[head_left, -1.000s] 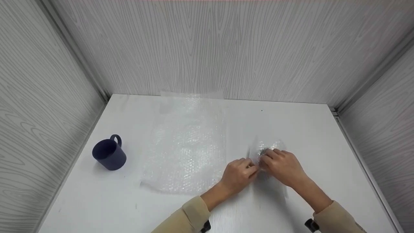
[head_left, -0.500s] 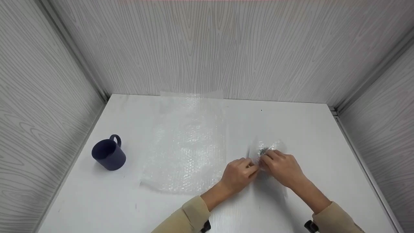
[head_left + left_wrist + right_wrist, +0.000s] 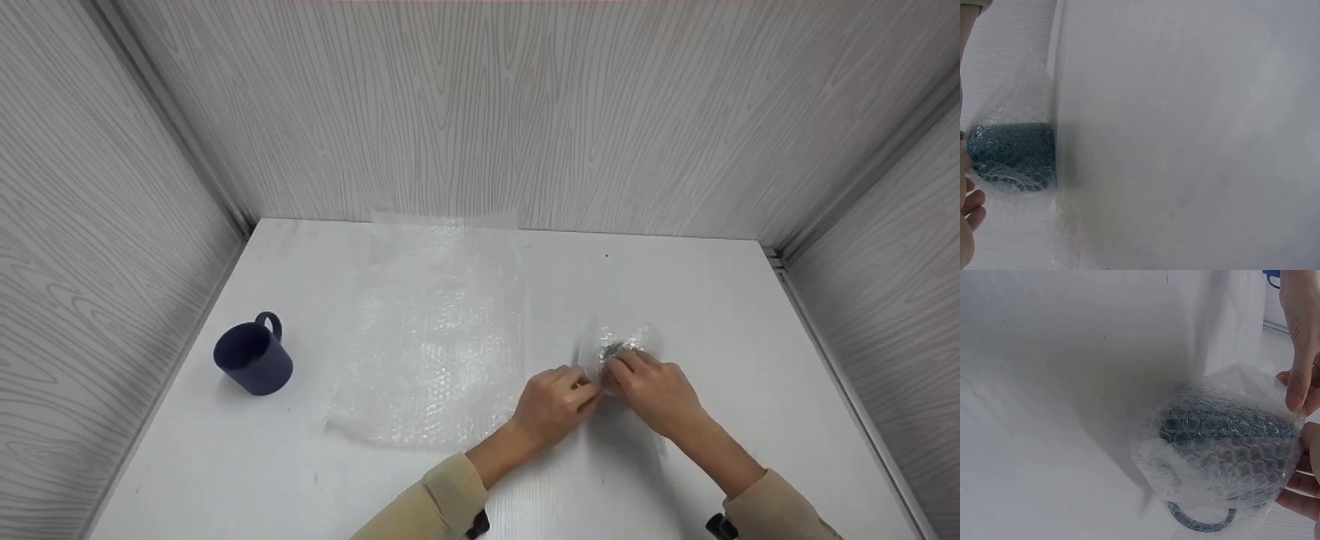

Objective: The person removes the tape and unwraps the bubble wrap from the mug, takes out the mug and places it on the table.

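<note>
At your right on the white tabletop (image 3: 697,292), a dark mug (image 3: 1010,154) stands inside bubble wrap (image 3: 1241,467), held at its upper end, apparently so the folds do not spring loose. Your left hand (image 3: 553,403) pinches the wrap between thumb and fingers; your right hand (image 3: 654,390), fingers curled, pinches it just beside. To their left, a second bubble-wrap sheet (image 3: 431,337) reaches the back panel (image 3: 465,112); a navy mug (image 3: 256,360) sits beside it, seemingly to leave it uncovered.
</note>
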A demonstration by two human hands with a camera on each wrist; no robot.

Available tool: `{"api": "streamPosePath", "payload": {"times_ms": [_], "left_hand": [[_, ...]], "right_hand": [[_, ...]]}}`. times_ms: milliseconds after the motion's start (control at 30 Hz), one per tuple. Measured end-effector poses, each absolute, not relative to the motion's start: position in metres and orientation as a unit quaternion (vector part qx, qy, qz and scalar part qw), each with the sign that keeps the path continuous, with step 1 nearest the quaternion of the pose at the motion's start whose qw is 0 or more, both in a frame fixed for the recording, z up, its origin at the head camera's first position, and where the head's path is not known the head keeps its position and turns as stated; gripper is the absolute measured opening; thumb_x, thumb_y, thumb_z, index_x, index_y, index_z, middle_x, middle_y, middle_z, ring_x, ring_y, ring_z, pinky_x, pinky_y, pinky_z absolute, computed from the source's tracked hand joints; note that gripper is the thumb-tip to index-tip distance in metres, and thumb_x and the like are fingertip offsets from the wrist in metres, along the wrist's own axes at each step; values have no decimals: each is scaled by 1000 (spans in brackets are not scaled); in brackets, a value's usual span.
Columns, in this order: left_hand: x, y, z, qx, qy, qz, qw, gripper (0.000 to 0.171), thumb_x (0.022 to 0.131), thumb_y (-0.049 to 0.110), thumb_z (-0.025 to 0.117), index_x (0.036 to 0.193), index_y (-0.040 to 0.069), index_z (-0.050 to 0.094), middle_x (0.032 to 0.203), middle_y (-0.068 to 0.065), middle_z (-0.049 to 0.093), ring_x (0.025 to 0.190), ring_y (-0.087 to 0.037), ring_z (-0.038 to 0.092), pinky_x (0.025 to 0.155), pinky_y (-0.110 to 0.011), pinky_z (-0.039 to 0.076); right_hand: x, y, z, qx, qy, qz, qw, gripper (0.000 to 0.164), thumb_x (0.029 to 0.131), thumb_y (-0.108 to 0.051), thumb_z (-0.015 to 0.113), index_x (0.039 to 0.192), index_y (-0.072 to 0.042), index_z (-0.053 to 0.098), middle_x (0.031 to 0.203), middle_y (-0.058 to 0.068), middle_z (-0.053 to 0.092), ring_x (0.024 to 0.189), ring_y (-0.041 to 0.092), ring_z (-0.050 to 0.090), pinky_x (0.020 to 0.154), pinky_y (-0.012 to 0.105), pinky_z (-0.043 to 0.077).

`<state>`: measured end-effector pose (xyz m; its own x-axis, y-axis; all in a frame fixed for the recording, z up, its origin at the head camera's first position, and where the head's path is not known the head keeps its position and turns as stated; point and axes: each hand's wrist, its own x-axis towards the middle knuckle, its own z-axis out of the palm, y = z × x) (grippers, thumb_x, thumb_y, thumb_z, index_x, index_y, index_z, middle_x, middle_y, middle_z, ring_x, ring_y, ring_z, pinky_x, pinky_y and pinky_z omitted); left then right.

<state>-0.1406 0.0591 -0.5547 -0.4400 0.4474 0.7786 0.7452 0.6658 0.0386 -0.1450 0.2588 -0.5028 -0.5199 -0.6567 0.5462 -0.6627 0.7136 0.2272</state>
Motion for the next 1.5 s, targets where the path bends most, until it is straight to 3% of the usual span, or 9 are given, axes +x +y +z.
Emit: {"api": "streamPosePath", "payload": {"times_ms": [233,833,1033,1267,1500], "left_hand": [[-140,60,-555,-363,-827,-197,381,5,87,17,85,87,20,81,82,6,68,68,-4,65,60,-17,53],[-141,58,-554,-365,-829,-195,375,12,97,19,74,90,21,82,82,7,68,67,-4,64,59,-17,52],[-141,59,-555,-363,-829,-198,376,9,95,19,76,89,20,83,83,7,69,67,-4,65,60,-17,52],[-140,60,-554,-356,-831,-199,378,6,85,17,86,88,21,82,82,7,68,66,-3,64,59,-16,52],[-141,60,-555,-360,-829,-204,377,4,89,16,81,89,20,82,82,6,68,67,-5,64,59,-18,52]], "right_hand": [[-145,259,-505,384,-860,-11,335,35,74,-24,91,92,-8,65,83,4,65,66,23,66,40,31,44],[-145,259,-508,379,-861,-8,338,37,74,-22,91,95,-6,65,88,6,69,68,23,70,41,31,47],[-146,259,-510,382,-858,0,343,37,73,-19,91,97,-5,66,88,7,69,70,24,71,42,31,48],[-147,259,-511,386,-853,-1,352,36,76,-17,88,101,-3,66,89,8,66,69,25,69,40,30,46],[-148,260,-513,385,-853,1,352,34,78,-16,86,102,-3,66,90,8,67,69,23,70,40,30,46]]}}
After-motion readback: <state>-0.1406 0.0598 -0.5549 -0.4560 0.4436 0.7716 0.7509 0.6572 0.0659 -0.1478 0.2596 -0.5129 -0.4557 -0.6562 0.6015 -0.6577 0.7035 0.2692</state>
